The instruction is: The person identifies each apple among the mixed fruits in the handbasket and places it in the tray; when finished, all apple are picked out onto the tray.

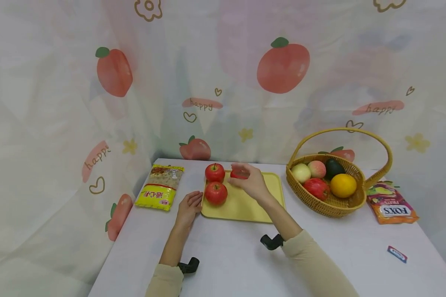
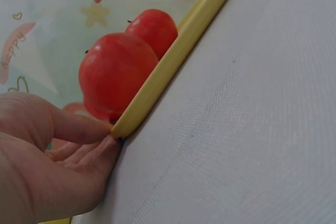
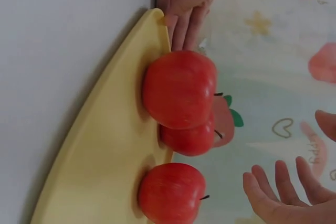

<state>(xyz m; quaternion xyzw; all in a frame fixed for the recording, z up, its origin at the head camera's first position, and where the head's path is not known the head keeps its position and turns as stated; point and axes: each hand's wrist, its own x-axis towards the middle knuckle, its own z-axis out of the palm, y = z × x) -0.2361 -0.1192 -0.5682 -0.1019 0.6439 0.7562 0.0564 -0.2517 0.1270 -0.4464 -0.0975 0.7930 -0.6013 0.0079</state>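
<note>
The tray (image 1: 241, 210) holds two apples (image 1: 216, 193) along its left edge and a third apple (image 1: 239, 175) nearer its far edge. Right of the tray, the basket (image 1: 334, 211) holds an orange (image 1: 343, 185) and other fruit. Bare tray floor shows right of the apples; table (image 1: 230, 251) borders its near edge. The left hand (image 1: 188, 208) pinches the tray's rim by its near left corner. The right hand (image 1: 252, 185), fingers spread apart, hovers just above the third apple, not touching.

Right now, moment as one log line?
left hand: pinches yellow tray at rim | right hand: above tray, holding nothing | apples: three on tray
</note>
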